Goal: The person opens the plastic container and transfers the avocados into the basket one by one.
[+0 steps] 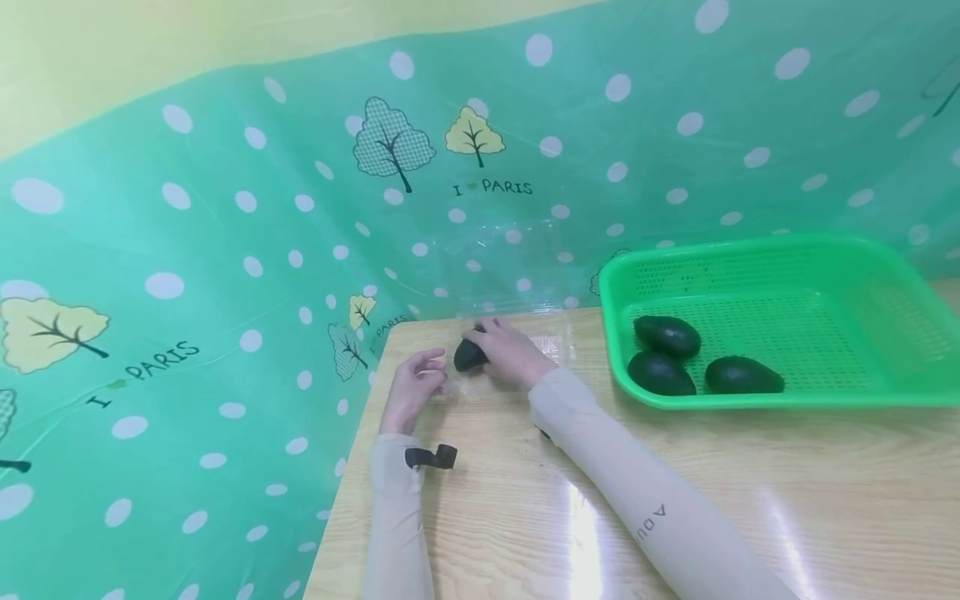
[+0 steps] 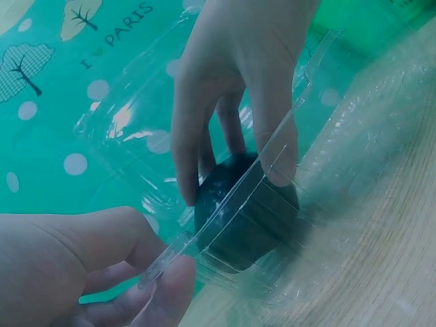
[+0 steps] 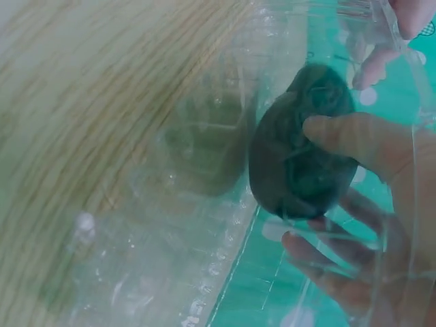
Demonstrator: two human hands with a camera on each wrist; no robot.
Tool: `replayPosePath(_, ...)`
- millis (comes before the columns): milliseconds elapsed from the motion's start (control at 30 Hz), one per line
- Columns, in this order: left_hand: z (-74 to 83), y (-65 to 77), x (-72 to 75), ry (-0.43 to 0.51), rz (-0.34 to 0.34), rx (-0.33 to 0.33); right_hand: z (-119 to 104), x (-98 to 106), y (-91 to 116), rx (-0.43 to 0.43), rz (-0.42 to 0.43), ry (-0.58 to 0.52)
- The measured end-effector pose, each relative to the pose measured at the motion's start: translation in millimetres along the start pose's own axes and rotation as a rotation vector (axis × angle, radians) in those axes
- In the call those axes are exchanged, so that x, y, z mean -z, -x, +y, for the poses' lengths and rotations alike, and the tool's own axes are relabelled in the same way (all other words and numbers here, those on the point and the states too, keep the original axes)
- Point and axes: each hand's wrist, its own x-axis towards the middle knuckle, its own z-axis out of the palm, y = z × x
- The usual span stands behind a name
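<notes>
My right hand (image 1: 510, 354) grips a dark avocado (image 1: 468, 357) from above, thumb on one side and fingers on the other. In the left wrist view the avocado (image 2: 235, 221) is low inside a clear plastic clamshell box, partly seen through its wall. Whether it touches the box's bottom, I cannot tell. The box's lid (image 1: 510, 262) stands raised against the cloth behind. My left hand (image 1: 412, 390) is at the box's left side, and its thumb and fingers pinch the box's rim (image 2: 165, 262).
On the right stands a green plastic basket (image 1: 840, 400) with three avocados, one of them a lone avocado (image 1: 744, 375). A green dotted cloth (image 1: 247, 367) hangs behind and to the left of the wooden table (image 1: 495, 517).
</notes>
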Motion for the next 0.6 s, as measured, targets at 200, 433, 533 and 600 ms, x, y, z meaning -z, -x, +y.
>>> replayPosePath(200,-19.0,-13.3,1.7,0.013,0.011,-0.012,1.2,-2.2,-1.7,-0.009,-0.010,0.034)
replayPosePath(433,-23.5,-14.2,-0.3,-0.007,0.038,-0.027,-0.4,-4.5,-1.6,0.001,-0.025,0.023)
replayPosePath(533,-22.3,-13.2,-0.6,-0.004,0.041,-0.027,-1.7,-4.7,-1.7,-0.002,-0.025,0.026)
replayPosePath(600,-21.4,-12.8,-0.2,-0.001,0.041,-0.027,-2.5,-4.8,-2.2,-0.001,-0.023,0.032)
